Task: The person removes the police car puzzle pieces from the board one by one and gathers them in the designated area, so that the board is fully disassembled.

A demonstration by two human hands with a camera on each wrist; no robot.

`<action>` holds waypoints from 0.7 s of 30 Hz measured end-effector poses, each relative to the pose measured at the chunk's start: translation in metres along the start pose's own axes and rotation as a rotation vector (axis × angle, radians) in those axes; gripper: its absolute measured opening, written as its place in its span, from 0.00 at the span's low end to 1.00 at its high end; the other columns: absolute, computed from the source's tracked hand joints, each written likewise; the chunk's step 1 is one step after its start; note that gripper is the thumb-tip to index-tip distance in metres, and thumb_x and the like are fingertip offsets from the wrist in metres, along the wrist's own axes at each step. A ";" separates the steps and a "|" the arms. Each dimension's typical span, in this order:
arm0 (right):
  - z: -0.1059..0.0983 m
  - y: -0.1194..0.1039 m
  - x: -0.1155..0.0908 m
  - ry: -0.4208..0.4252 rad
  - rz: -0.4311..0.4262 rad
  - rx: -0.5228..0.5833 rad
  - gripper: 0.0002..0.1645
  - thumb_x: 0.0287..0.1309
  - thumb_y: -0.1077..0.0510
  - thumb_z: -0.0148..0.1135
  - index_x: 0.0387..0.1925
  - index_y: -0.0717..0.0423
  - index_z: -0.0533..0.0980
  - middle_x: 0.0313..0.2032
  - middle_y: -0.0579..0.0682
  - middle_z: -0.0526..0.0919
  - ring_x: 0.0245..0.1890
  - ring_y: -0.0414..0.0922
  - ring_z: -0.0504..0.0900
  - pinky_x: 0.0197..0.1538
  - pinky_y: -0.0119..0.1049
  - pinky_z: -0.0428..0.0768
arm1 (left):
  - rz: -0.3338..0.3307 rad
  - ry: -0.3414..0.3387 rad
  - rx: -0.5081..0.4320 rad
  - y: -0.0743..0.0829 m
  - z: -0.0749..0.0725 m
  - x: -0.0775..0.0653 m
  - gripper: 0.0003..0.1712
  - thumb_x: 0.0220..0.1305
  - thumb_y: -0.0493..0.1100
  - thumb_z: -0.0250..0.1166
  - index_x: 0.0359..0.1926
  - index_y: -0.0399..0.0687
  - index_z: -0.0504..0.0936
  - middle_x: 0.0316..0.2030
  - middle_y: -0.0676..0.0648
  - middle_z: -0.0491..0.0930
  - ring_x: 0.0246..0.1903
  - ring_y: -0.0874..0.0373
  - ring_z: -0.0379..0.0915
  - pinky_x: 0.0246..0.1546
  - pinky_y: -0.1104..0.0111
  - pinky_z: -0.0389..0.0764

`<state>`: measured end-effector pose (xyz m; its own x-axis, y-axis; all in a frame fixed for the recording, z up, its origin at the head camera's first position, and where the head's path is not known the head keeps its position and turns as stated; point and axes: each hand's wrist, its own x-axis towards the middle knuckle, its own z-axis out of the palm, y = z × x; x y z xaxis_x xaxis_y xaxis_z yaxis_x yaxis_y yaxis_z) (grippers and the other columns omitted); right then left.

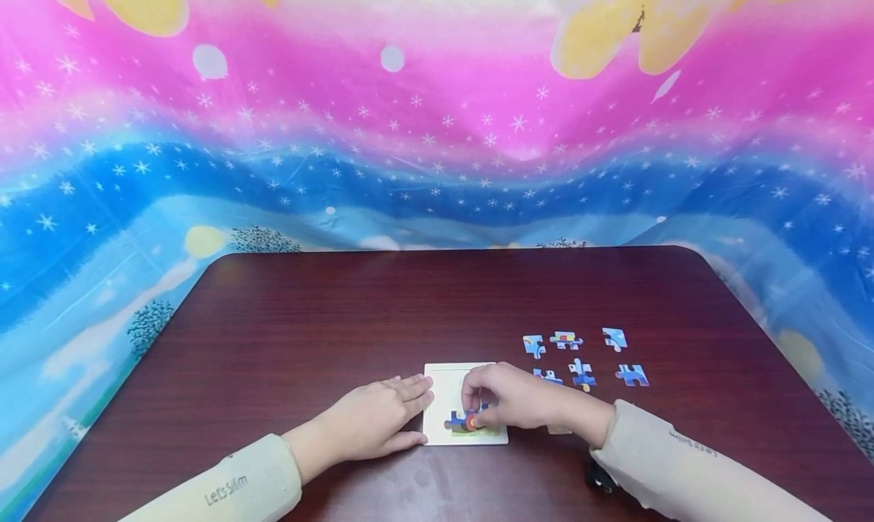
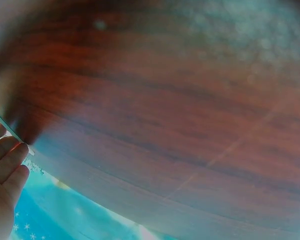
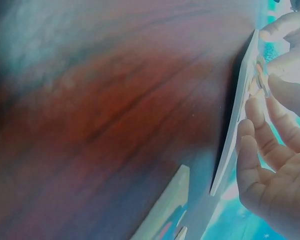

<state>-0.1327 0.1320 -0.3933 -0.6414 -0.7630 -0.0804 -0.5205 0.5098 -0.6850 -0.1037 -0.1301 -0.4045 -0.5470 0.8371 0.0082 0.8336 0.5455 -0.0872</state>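
A pale, square puzzle board [image 1: 442, 389] lies near the front of the table, with some coloured picture along its lower part. My left hand [image 1: 372, 419] rests at the board's left edge, fingers straight and touching it. Over the board, my right hand [image 1: 508, 397] pinches a small jigsaw piece [image 3: 262, 77] between thumb and forefinger; the right wrist view shows it tilted on edge. From the head view, that hand covers the board's right side. The left wrist view catches only the fingers [image 2: 10, 162] at its left border.
Several loose blue jigsaw pieces [image 1: 583, 372] lie spread to the right of the board. Another pale piece [image 1: 560, 429] is partly hidden under the right wrist. The dark red table [image 1: 328, 317] ends at a printed cloth [image 1: 437, 143] hanging behind.
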 end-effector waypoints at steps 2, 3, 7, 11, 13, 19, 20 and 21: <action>0.000 0.000 0.000 0.002 -0.009 0.028 0.09 0.52 0.62 0.73 0.28 0.50 0.78 0.26 0.38 0.77 0.29 0.35 0.73 0.34 0.25 0.74 | 0.000 -0.003 -0.001 0.000 -0.001 0.000 0.31 0.71 0.59 0.56 0.63 0.42 0.77 0.65 0.43 0.75 0.65 0.53 0.73 0.62 0.60 0.78; 0.001 0.000 0.000 0.000 -0.007 0.051 0.09 0.52 0.62 0.73 0.28 0.50 0.78 0.25 0.38 0.77 0.28 0.34 0.72 0.33 0.25 0.74 | -0.001 -0.005 -0.002 0.000 -0.001 0.000 0.31 0.71 0.59 0.56 0.63 0.42 0.77 0.65 0.43 0.75 0.65 0.53 0.73 0.62 0.60 0.78; 0.002 -0.002 0.000 -0.015 0.018 0.139 0.09 0.51 0.64 0.73 0.27 0.52 0.78 0.23 0.37 0.75 0.25 0.31 0.72 0.30 0.25 0.74 | -0.007 -0.015 -0.007 0.000 -0.002 0.000 0.31 0.72 0.59 0.56 0.64 0.42 0.77 0.65 0.43 0.75 0.66 0.53 0.72 0.63 0.60 0.78; 0.003 -0.004 0.000 -0.017 0.040 0.192 0.09 0.51 0.66 0.72 0.27 0.54 0.77 0.23 0.39 0.76 0.25 0.31 0.73 0.29 0.25 0.75 | -0.008 -0.013 -0.010 0.000 -0.001 0.000 0.32 0.71 0.60 0.56 0.64 0.42 0.77 0.65 0.43 0.75 0.66 0.53 0.72 0.63 0.59 0.78; 0.003 -0.005 0.000 -0.013 0.040 0.204 0.09 0.50 0.67 0.71 0.27 0.54 0.77 0.23 0.39 0.76 0.25 0.31 0.73 0.29 0.26 0.76 | -0.009 -0.015 -0.011 0.000 0.000 0.000 0.32 0.71 0.60 0.56 0.64 0.42 0.77 0.66 0.43 0.75 0.66 0.53 0.72 0.63 0.60 0.77; 0.001 -0.005 0.000 -0.005 0.024 0.205 0.09 0.51 0.67 0.71 0.28 0.55 0.78 0.24 0.41 0.78 0.25 0.31 0.75 0.30 0.26 0.78 | -0.012 -0.023 -0.009 0.000 0.001 0.000 0.32 0.72 0.60 0.55 0.65 0.43 0.76 0.66 0.43 0.74 0.66 0.53 0.71 0.63 0.60 0.77; 0.000 -0.004 -0.001 -0.004 0.021 0.205 0.08 0.51 0.67 0.71 0.28 0.55 0.78 0.24 0.41 0.79 0.26 0.31 0.75 0.31 0.26 0.78 | -0.010 -0.021 -0.007 0.000 0.001 0.000 0.32 0.72 0.60 0.55 0.65 0.43 0.76 0.66 0.43 0.74 0.66 0.53 0.72 0.63 0.60 0.77; -0.001 -0.004 -0.001 -0.001 0.020 0.206 0.08 0.51 0.67 0.71 0.28 0.55 0.78 0.24 0.42 0.79 0.26 0.31 0.76 0.31 0.26 0.79 | -0.008 -0.018 -0.006 0.000 0.001 0.000 0.32 0.72 0.60 0.55 0.64 0.43 0.77 0.66 0.43 0.74 0.66 0.53 0.72 0.63 0.60 0.77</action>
<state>-0.1305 0.1314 -0.3896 -0.6495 -0.7542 -0.0962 -0.3813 0.4326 -0.8170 -0.1041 -0.1301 -0.4053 -0.5545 0.8321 -0.0086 0.8298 0.5521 -0.0811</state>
